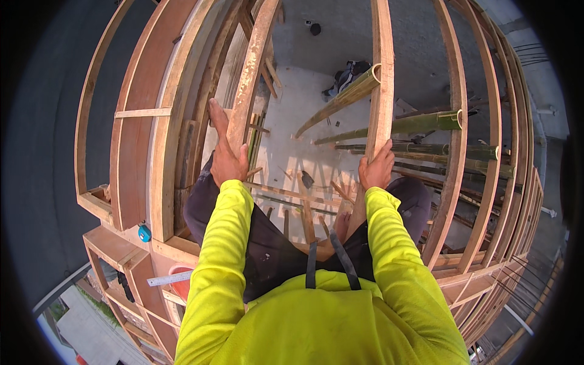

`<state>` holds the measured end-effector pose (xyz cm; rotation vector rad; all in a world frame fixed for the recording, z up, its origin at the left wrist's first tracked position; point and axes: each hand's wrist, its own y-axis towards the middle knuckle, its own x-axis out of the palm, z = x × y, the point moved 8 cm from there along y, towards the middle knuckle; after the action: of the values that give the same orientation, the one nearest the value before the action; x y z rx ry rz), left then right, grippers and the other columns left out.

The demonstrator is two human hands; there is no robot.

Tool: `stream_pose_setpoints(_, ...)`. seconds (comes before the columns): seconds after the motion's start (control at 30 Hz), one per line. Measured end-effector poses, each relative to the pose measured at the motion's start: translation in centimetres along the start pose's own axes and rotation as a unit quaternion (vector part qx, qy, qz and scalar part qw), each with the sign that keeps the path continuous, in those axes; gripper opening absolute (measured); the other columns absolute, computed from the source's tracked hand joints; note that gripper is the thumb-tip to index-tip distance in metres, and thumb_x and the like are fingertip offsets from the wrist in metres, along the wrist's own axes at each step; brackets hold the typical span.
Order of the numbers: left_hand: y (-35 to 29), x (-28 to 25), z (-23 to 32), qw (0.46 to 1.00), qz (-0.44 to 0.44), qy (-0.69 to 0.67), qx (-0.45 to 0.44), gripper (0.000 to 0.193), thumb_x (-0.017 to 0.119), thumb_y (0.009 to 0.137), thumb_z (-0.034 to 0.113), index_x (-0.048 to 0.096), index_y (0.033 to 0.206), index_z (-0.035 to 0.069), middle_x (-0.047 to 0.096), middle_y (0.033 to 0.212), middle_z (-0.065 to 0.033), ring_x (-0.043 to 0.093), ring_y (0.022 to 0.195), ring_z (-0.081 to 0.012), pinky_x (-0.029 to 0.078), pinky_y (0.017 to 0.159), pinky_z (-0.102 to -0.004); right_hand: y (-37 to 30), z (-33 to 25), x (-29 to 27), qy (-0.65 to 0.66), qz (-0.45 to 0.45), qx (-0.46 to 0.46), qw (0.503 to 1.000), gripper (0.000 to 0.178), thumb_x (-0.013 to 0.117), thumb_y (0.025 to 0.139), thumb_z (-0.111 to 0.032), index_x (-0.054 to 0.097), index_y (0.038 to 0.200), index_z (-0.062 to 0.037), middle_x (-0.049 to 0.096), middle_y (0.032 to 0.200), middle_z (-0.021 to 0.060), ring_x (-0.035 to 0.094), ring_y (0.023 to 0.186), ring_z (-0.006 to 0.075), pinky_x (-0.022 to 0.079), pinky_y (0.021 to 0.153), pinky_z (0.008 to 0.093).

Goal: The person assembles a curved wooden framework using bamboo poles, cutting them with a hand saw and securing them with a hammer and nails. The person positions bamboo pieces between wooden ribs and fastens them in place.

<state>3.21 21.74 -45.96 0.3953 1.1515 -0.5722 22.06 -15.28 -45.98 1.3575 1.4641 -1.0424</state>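
Note:
My left hand (230, 159) holds the near part of a rough wooden beam (250, 73), its thumb on the right side and its fingers along the left side. My right hand (377, 165) is wrapped round another wooden beam (382, 79), which runs away from me to the right of centre. Part of its grip is hidden behind the wood. Both arms reach forward, and my knees are spread behind the beams. Between the beams, the floor shows far below.
Green bamboo poles (426, 123) slant up beneath the right-hand beams. More parallel beams (453, 152) stand to the right. At left are plywood formwork (140, 115), a blue tape measure (144, 233), a metal ruler (167, 279) and a red container (182, 286). Planks (292, 194) lie below.

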Motion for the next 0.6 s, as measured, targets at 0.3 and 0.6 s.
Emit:
stream_pose_setpoints(0.3, -0.02, 0.06, -0.01, 1.000, -0.008, -0.006, -0.006, 0.068, 0.070, 0.084, 0.035, 0.041, 0.141, 0.010, 0.061, 0.114, -0.0217, 0.057, 0.108, -0.0414, 0.046, 0.090, -0.0508, 0.09, 0.41, 0.35, 0.009, -0.009, 0.006, 1.000, 0.094, 0.069, 0.079, -0.022, 0.015, 0.154, -0.0029, 0.042, 0.133, 0.0245, 0.044, 0.123, 0.0437, 0.042, 0.101, 0.0490)
stream_pose_setpoints(0.6, 0.03, -0.12, 0.10, 0.999, -0.038, 0.004, -0.030, 0.063, 0.067, 0.087, 0.038, 0.044, 0.138, 0.009, 0.059, 0.125, -0.0188, 0.058, 0.115, -0.0389, 0.047, 0.094, -0.0503, 0.05, 0.17, 0.32, -0.003, -0.005, 0.005, 1.000, 0.093, 0.070, 0.079, -0.022, 0.017, 0.153, -0.0009, 0.044, 0.131, 0.0234, 0.045, 0.122, 0.0426, 0.044, 0.099, 0.0491)
